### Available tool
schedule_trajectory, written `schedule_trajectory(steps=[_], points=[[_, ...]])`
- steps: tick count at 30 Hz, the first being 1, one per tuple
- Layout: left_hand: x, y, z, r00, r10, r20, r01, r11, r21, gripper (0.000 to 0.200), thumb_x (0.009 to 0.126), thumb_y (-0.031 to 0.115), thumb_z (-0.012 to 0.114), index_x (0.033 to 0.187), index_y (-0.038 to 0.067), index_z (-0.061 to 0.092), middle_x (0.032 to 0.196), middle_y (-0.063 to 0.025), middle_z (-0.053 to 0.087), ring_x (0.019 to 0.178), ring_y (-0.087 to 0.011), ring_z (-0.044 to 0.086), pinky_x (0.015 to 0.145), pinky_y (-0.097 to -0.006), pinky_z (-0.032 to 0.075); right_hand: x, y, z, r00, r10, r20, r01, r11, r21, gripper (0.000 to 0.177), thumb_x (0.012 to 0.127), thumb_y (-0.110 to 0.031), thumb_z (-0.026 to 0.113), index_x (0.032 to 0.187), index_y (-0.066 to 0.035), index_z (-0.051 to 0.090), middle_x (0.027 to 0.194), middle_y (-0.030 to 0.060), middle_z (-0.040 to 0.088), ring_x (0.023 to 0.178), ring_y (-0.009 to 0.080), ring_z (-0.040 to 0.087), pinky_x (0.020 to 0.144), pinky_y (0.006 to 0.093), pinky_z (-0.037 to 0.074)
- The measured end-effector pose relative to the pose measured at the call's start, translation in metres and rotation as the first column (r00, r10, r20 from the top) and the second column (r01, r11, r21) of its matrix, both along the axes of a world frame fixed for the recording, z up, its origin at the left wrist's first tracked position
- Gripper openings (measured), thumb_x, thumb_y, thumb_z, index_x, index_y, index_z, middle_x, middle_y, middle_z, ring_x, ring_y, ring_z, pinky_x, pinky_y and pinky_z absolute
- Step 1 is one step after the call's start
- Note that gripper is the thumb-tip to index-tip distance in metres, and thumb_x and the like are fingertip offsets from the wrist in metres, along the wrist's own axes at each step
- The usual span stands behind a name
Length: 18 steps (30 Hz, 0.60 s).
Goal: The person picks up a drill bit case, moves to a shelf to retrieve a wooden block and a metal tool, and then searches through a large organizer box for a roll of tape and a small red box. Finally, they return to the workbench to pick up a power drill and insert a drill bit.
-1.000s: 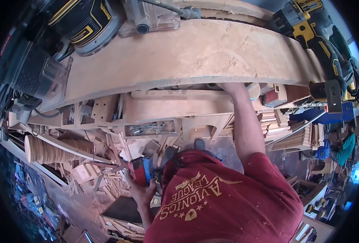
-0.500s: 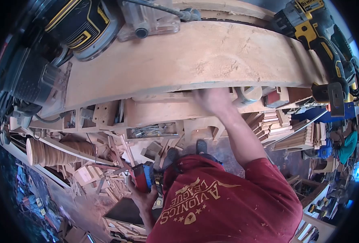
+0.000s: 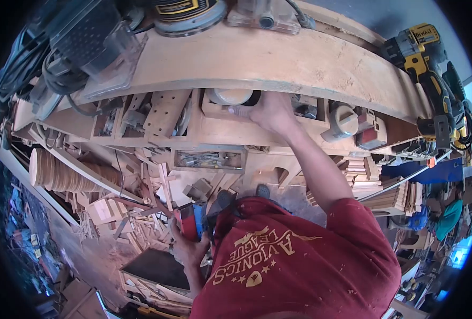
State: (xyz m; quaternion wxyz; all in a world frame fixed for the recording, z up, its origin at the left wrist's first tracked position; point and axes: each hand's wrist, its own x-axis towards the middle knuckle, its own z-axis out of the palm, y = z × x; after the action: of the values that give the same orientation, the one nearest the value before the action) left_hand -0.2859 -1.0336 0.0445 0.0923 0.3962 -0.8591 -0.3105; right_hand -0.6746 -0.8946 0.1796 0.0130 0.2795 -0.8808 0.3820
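Observation:
My right hand (image 3: 270,114) reaches under the overhanging curved wooden board (image 3: 246,58) into a wooden drawer (image 3: 222,114). Its thumb lies along the drawer's near rim, pointing left; the other fingers are hidden inside. Just left of that hand, a round pale-lidded container (image 3: 229,95) sits in the drawer. Small metal parts (image 3: 304,106) lie to its right. Low on the left, beside my shirt, my left hand (image 3: 188,247) is wrapped round a red and blue boxy object (image 3: 192,220), held upright.
A yellow and black drill (image 3: 425,69) stands at the board's right end. A sander (image 3: 188,16) and a black tool with cables (image 3: 87,48) rest on the left. Below are a box of metal bits (image 3: 209,159) and wood offcuts (image 3: 135,223). A person in green (image 3: 449,220) is far right.
The view has shifted, so the board sits higher and the drawer's contents show more. My right hand, blurred before, is now steady at the drawer. My left hand still holds the red and blue object.

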Motion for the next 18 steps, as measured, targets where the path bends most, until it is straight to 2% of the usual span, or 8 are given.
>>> schedule_trajectory(steps=[3,6,9,10,11,13,16,18], points=[[0.0,-0.003,0.0,0.993,-0.029,-0.112,0.029,1.0,0.002,0.102,0.066,0.027,0.081,0.153,0.011,0.03,0.108,-0.0277,0.069,0.089,-0.0463,0.071,0.08,-0.0527,0.056,0.0,-0.016,-0.018,0.988,0.029,-0.152,-0.05,0.989,-0.14,0.084,0.067,-0.033,0.095,0.133,0.002,0.058,0.127,0.0228,0.067,0.121,0.0353,0.063,0.105,0.0415,0.048],[0.001,-0.006,0.001,0.998,0.035,-0.053,-0.026,0.986,0.162,0.1,0.068,0.025,0.081,0.152,0.01,0.031,0.106,-0.0272,0.07,0.09,-0.0451,0.071,0.08,-0.0513,0.057,-0.008,-0.028,-0.016,1.0,0.019,-0.015,-0.023,0.947,-0.319,0.079,0.068,-0.029,0.092,0.132,0.002,0.057,0.126,0.022,0.067,0.118,0.0317,0.064,0.104,0.0394,0.049],[0.0,-0.01,0.01,0.998,0.055,-0.042,-0.048,0.987,0.151,0.098,0.068,0.024,0.081,0.152,0.009,0.033,0.105,-0.0263,0.071,0.091,-0.0431,0.072,0.082,-0.0501,0.057,-0.014,0.003,-0.013,0.973,-0.174,0.154,0.221,0.899,-0.377,0.061,0.074,-0.024,0.088,0.123,0.002,0.064,0.116,0.0161,0.071,0.109,0.0271,0.067,0.1,0.038,0.051],[0.0,-0.011,0.012,0.995,0.059,-0.085,-0.047,0.99,0.13,0.098,0.068,0.024,0.081,0.151,0.009,0.033,0.106,-0.026,0.071,0.092,-0.0426,0.073,0.083,-0.0496,0.057,-0.021,0.021,-0.011,0.951,-0.262,0.166,0.288,0.943,-0.165,0.051,0.074,-0.016,0.086,0.118,0.002,0.066,0.111,0.013,0.073,0.106,0.0249,0.068,0.098,0.0381,0.052],[0.0,-0.012,0.013,0.99,0.061,-0.13,-0.047,0.993,0.108,0.098,0.067,0.024,0.081,0.151,0.009,0.033,0.106,-0.0256,0.071,0.093,-0.0422,0.073,0.083,-0.0492,0.057,-0.029,0.038,-0.027,0.926,-0.368,-0.089,0.312,0.876,-0.367,0.05,0.077,-0.023,0.082,0.119,-0.001,0.068,0.11,0.0124,0.074,0.103,0.0272,0.069,0.096,0.0396,0.052],[0.002,-0.012,0.011,0.984,0.084,-0.16,-0.067,0.991,0.113,0.099,0.067,0.023,0.082,0.152,0.009,0.033,0.106,-0.0243,0.071,0.094,-0.0417,0.073,0.085,-0.0492,0.057,-0.04,0.075,-0.025,0.907,-0.349,-0.235,0.281,0.918,-0.278,0.049,0.082,-0.03,0.076,0.123,-0.005,0.068,0.112,0.0153,0.074,0.104,0.0341,0.069,0.097,0.0445,0.052],[0.005,-0.02,-0.005,0.994,0.014,-0.109,-0.018,0.999,-0.031,0.101,0.067,0.024,0.082,0.152,0.009,0.032,0.106,-0.0248,0.071,0.094,-0.044,0.072,0.086,-0.0508,0.056,-0.054,0.098,-0.031,0.796,-0.364,-0.483,0.486,0.861,0.152,0.046,0.085,-0.03,0.07,0.126,-0.008,0.069,0.117,0.0196,0.072,0.108,0.0426,0.066,0.099,0.0494,0.05],[0.004,-0.023,-0.006,0.998,-0.004,-0.057,0.004,1.0,-0.002,0.101,0.067,0.026,0.082,0.153,0.01,0.031,0.106,-0.026,0.07,0.093,-0.0457,0.071,0.085,-0.0526,0.055,-0.062,0.104,-0.051,0.714,-0.329,-0.618,0.511,0.849,0.138,0.043,0.086,-0.025,0.069,0.125,-0.006,0.069,0.12,0.022,0.07,0.113,0.0448,0.063,0.102,0.0511,0.047]])
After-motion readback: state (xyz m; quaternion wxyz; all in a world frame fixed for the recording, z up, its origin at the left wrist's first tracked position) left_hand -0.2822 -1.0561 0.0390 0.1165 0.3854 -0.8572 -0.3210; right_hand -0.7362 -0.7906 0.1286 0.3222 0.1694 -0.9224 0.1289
